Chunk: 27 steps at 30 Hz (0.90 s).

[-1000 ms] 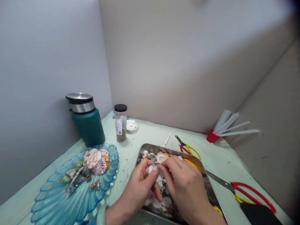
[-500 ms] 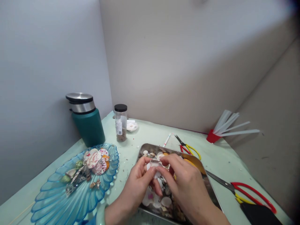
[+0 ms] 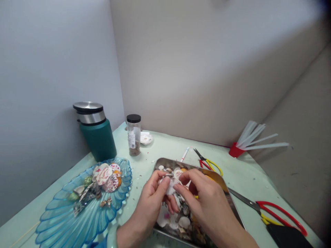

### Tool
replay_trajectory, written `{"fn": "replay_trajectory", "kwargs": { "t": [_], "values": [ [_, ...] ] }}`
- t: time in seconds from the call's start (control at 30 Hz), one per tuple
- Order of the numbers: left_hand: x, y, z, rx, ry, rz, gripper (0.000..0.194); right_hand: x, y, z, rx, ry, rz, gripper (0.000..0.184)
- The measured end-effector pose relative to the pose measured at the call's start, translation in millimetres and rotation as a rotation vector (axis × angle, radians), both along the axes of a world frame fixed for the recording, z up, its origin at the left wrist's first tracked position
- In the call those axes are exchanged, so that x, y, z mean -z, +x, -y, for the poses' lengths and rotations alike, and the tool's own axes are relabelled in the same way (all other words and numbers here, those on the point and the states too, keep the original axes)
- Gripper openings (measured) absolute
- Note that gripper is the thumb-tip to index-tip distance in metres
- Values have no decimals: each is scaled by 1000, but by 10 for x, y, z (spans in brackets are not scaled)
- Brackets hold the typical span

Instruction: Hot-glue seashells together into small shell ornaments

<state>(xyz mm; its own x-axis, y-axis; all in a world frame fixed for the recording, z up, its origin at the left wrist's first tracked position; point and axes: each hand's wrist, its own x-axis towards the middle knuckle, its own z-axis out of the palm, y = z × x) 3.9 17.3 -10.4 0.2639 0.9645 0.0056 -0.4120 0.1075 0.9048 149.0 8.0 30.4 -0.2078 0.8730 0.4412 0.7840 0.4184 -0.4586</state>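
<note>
Seashell [image 3: 171, 186] pinched between both hands [image 3: 152, 201] [image 3: 207, 203] over metal tray [image 3: 234, 210] — tray mostly full, blue dish [image 3: 64, 220] partly filled.

Over the second, both hands rise a little above the metal tray [image 3: 234, 210] and turn the small white shell [image 3: 171, 186] that they pinch between them. The left hand [image 3: 155, 201] lifts its fingertips from low over the shell heap to a higher hold, thumb now on the shell's left edge. The right hand [image 3: 207, 203] shifts back and to the right, its fingers arching over the shell rather than lying flat on it, so more of the loose shells [image 3: 181, 220] beneath show in the tray.
</note>
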Motion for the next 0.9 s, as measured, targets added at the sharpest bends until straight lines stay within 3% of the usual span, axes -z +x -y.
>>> {"fn": "replay_trajectory", "kwargs": {
  "t": [0.4,0.8,0.9],
  "values": [
    [48,-40,-3,-17,12,-35,22,87,-98,26,10,115,34,13],
    [23,-19,5,29,-9,-40,23,38,-56,29,15,-42,-28,14],
    [4,-22,0,61,11,-43,30,11,-26,19,17,-50,-96,17]
  ]
}}
